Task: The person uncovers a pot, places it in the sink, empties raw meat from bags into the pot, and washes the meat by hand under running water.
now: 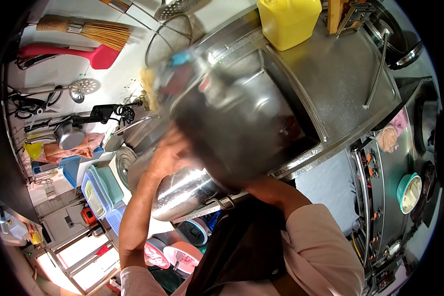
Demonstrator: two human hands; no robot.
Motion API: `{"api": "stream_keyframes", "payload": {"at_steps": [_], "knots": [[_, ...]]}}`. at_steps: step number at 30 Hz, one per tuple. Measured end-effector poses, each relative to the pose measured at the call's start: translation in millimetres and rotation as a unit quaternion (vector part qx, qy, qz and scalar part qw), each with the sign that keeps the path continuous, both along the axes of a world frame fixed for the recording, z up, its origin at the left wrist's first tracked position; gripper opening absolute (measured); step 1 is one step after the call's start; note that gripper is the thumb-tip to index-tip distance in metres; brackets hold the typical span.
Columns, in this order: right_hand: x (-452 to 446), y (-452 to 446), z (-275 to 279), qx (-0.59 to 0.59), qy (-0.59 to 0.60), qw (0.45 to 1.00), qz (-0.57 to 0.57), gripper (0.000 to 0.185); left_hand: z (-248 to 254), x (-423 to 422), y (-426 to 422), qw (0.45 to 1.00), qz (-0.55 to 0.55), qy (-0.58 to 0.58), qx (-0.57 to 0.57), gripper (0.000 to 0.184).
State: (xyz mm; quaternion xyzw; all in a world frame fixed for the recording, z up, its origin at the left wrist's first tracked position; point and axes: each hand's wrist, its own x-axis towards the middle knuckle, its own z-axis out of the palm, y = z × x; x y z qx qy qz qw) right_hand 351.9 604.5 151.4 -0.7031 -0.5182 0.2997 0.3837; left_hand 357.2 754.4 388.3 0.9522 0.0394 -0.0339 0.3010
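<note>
A dark, pan-like vessel [222, 140], smeared by motion, is tilted over the steel sink [301, 101]. My left hand [173, 154] grips its left edge, the fingers partly blurred. Close to the vessel's lower edge, my right hand [255, 186] shows only around the wrist; its fingers are hidden. A shiny steel pot [185, 192] with a loop handle stands just below my left hand. Beyond the vessel, blurred blue and dark red items near the tap area cannot be made out.
A yellow jug [290, 22] stands behind the sink. Along the left wall hang a brush [91, 32], a red spatula [101, 56] and a small pot [70, 134]. A stove [382, 197] with a green bowl [409, 193] lies to the right. Pink basins [183, 256] sit below.
</note>
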Motion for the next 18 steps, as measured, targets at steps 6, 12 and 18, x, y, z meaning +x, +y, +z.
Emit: {"api": "stream_keyframes", "payload": {"at_steps": [6,12,18], "knots": [[-13.7,-0.8,-2.7,-0.008,-0.036,0.999,-0.034,0.067,15.2,-9.3,-4.1,0.999,0.019,-0.009,-0.044,0.063],[-32.4,-0.9,-8.9,-0.041,-0.081,0.996,-0.025,0.059,34.1,-44.5,-1.8,0.998,-0.009,-0.053,-0.016,0.069],[-15.5,-14.4,26.3,-0.052,-0.095,0.993,0.035,0.048,32.4,-91.3,7.2,0.995,-0.019,-0.1,-0.004,0.071]]}}
